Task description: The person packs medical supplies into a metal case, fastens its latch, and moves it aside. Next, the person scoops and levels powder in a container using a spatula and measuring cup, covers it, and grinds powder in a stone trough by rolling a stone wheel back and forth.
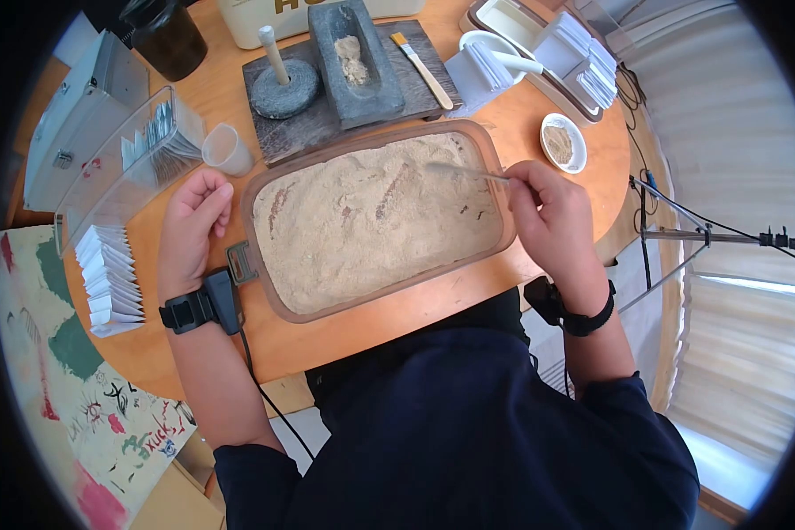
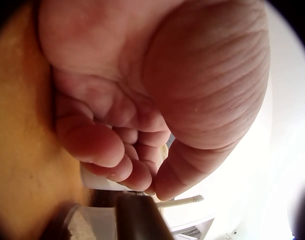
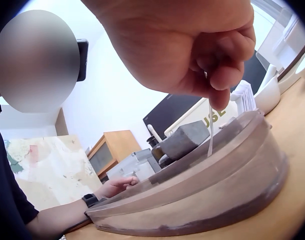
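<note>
Dark shirt (image 1: 468, 424) fabric lies nearest my head camera. Beyond it, near the front edge of the surface (image 1: 397, 316), sits a box (image 1: 397, 288) of pale powder (image 1: 344, 238). My right hand (image 1: 556, 221) pinches a thin tool (image 1: 468, 170) over its right part. My left hand (image 1: 190, 231) rests, fingers loosely curled, beside the box's left end.

Round wooden table (image 1: 380, 329); pale pleated curtains (image 1: 742, 177) to its right, daylight glowing through. Paint-marked surface (image 1: 71, 344) left of table. Wooden cabinet (image 3: 123, 142), white wall (image 3: 112, 85) beyond table. Pale floor (image 1: 652, 309) between table and curtains.
</note>
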Demonstrator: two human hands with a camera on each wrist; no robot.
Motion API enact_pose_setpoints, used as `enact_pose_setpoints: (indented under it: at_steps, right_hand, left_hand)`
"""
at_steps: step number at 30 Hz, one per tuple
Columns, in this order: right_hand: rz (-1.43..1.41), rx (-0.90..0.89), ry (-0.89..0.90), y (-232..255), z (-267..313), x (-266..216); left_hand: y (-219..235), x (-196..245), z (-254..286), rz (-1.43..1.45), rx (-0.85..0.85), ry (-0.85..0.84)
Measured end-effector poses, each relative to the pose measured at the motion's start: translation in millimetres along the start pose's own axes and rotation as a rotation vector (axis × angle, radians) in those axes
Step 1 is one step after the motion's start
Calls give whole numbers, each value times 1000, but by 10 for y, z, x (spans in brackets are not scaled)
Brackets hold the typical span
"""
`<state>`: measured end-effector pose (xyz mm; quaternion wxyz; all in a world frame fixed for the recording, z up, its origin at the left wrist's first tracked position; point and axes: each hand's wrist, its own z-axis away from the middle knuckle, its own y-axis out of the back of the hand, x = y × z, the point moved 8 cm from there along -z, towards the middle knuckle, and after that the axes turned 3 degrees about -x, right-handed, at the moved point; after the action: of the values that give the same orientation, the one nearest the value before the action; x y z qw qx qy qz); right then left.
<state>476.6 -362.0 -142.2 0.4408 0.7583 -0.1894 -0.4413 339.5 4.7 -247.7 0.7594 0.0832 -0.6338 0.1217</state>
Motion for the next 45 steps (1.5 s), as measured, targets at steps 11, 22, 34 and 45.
enact_pose_setpoints:
  at_steps: [11, 22, 34, 45]
  right_hand:
    - [-102, -165, 101, -238, 42, -151]
    - [-180, -233, 81, -342, 275, -331]
    - [-170, -232, 148, -209, 287, -372]
    - [-86, -195, -50, 106, 331, 97]
  left_hand:
    - [-3, 17, 8, -4, -9, -2]
    - [8, 55, 25, 58, -21, -4]
    - [165, 492, 252, -372, 290, 25]
    - [-18, 365, 1, -342, 260, -1]
